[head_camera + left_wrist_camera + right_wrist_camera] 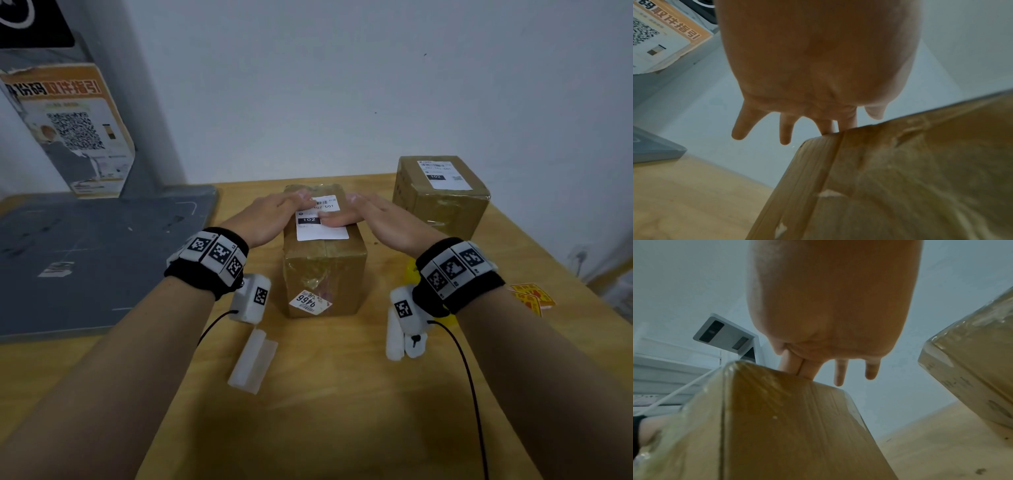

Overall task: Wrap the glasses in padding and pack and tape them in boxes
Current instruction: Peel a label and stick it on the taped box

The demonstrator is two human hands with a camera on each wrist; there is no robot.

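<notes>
Brown cardboard wrapped in glossy clear tape makes up the near box (323,260), which stands upright at the middle of the wooden table (342,411). Both hands lie flat on its top, over the white shipping label (320,219). The left hand (274,216) comes in from the left and the right hand (373,219) from the right. The fingers of each are straight and spread, curled round nothing, so the palms seem to be pressing the label down and smoothing it onto the tape, not lifting the box. The wrist views agree: only the inner fingers of each hand reach over the top edge, while the outer ones hang free beside it. A second taped and labelled box (440,195) sits to the far right, well apart, probably set aside as done. No glasses show; presumably they are sealed inside. A folded piece of white foam padding (253,363) lies on the near table, left of the box, likely kept to hand for wrapping. A yellow object (411,270) is mostly hidden behind the right wrist.
</notes>
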